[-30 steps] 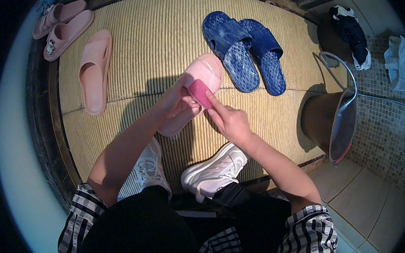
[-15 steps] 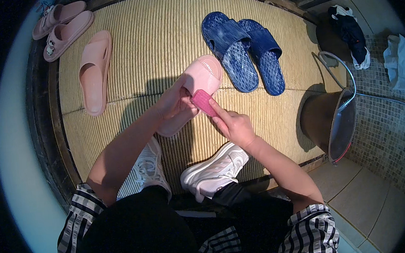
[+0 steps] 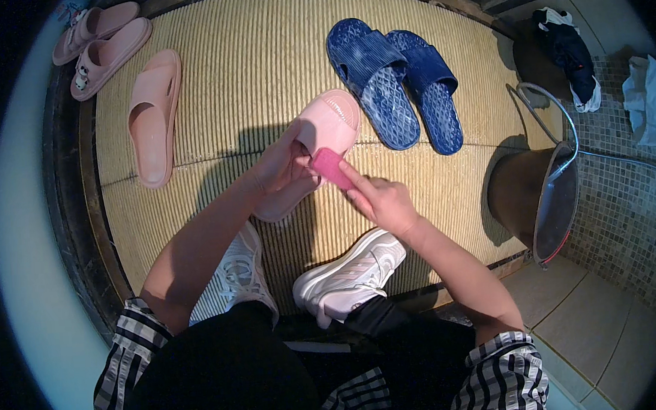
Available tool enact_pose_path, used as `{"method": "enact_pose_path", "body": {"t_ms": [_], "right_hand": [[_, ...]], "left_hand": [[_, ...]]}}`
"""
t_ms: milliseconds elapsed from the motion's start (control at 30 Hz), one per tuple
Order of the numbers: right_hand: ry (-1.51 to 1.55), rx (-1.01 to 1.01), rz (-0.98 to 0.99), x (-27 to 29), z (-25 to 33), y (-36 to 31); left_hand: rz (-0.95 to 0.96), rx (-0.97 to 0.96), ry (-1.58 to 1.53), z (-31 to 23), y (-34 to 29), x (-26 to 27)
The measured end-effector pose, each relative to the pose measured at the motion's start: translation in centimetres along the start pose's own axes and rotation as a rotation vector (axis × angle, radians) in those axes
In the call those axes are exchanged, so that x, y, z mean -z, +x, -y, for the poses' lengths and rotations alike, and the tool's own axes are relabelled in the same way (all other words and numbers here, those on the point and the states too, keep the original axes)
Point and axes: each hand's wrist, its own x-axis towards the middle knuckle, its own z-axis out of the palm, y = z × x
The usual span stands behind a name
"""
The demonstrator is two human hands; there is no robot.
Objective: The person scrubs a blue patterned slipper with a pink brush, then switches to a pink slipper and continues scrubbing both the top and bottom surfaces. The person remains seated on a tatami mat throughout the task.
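A pale pink slipper (image 3: 331, 126) is held up in front of me, its toe pointing away and to the right. My left hand (image 3: 279, 164) grips it at the side, with the fingers at the foot opening under the strap; part of them is hidden. In my right hand (image 3: 386, 204) is a small bright pink scrubbing brush (image 3: 331, 167), with the index finger laid along its back. The brush is against the strap's near edge, close to my left fingertips. Its bristles are not visible.
A matching pink slipper (image 3: 156, 125) lies to the left on the ribbed mat (image 3: 250, 44). Beyond it sits a pink pair (image 3: 109, 57) with small ornaments. Two wet blue slippers (image 3: 396, 88) lie at the back. A dark bucket (image 3: 522, 193) stands right, near white cloth (image 3: 651, 102).
My right hand and the brush have shifted slightly right and down along the strap's edge. The left hand and slipper look unmoved.
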Motion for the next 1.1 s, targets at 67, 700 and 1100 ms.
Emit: {"method": "enact_pose_path", "body": {"t_ms": [67, 700, 1100], "right_hand": [[-0.058, -0.072, 0.015, -0.3, -1.0, 1.1], [-0.080, -0.227, -0.010, 1.2, -0.3, 2.7], [-0.036, -0.254, -0.089, 0.4, -0.1, 4.9]], "left_hand": [[0.220, 0.000, 0.027, 0.3, 0.6, 3.7], [0.209, -0.022, -0.038, 0.3, 0.3, 1.4], [0.183, -0.013, -0.015, 0.7, 0.8, 2.9]]}}
